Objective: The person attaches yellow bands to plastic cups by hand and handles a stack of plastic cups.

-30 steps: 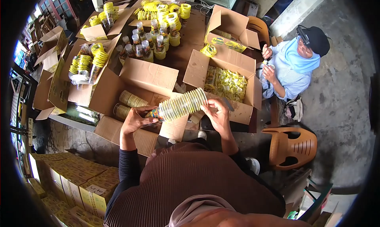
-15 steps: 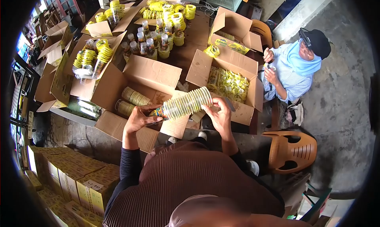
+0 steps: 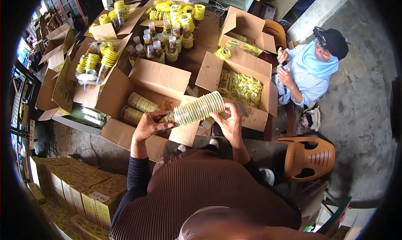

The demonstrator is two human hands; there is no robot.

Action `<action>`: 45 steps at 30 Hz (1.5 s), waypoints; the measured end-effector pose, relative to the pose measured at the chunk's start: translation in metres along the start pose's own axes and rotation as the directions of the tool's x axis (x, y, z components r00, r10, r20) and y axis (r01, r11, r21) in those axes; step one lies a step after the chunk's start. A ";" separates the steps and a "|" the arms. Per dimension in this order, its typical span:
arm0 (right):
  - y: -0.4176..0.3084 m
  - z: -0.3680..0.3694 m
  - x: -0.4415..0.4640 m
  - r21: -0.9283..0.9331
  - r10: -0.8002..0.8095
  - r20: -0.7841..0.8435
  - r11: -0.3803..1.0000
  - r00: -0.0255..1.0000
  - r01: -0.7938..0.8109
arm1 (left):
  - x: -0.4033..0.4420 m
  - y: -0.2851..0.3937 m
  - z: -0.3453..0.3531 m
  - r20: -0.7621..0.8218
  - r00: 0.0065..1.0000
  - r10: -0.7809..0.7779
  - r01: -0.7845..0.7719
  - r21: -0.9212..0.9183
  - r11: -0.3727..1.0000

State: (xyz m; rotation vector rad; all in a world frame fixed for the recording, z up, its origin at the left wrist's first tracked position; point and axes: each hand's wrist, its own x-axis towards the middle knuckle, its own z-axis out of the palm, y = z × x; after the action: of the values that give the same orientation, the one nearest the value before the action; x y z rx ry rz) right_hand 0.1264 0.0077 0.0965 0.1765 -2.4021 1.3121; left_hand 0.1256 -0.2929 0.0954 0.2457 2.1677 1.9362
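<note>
A long stack of nested clear cups with yellowish rims (image 3: 199,109) is held tilted in front of my body, its right end higher. My left hand (image 3: 147,126) grips the colourful printed end of the stack at the left. At the other end, my right hand (image 3: 230,122) has its fingers closed on the rims. Below and behind the stack stands an open cardboard box (image 3: 159,77), with two more cup stacks (image 3: 142,102) lying inside at its left. To the right, another open box (image 3: 268,89) holds many small yellow packets (image 3: 240,88).
Jars (image 3: 157,46) and yellow lids (image 3: 160,15) stand on the table (image 3: 208,33). A co-worker (image 3: 312,68) sits at the right, handling a small item. An orange chair (image 3: 312,159) is near my right side; printed cartons (image 3: 100,198) are stacked at lower left.
The view has shifted slightly. The cup stack stays in both hands and has moved a little to the right in the view. The co-worker's hands have moved slightly.
</note>
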 end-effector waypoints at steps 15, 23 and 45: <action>0.000 0.006 0.001 -0.026 -0.024 -0.035 0.999 0.999 0.023 | 0.005 -0.007 -0.001 0.005 0.998 -0.063 0.063 -0.028 0.998; 0.001 0.015 0.001 -0.100 -0.043 -0.076 0.994 0.996 0.035 | 0.007 0.002 0.002 -0.023 1.000 -0.005 0.005 0.004 1.000; 0.005 0.017 -0.002 -0.024 0.039 -0.029 0.999 0.999 -0.040 | 0.013 -0.006 0.009 -0.011 1.000 0.015 -0.014 0.049 0.999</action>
State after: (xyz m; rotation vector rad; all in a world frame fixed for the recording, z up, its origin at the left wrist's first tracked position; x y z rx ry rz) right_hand 0.1223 -0.0043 0.0836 0.1039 -2.4081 1.2934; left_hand 0.1155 -0.2817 0.0876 0.2599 2.2292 1.8982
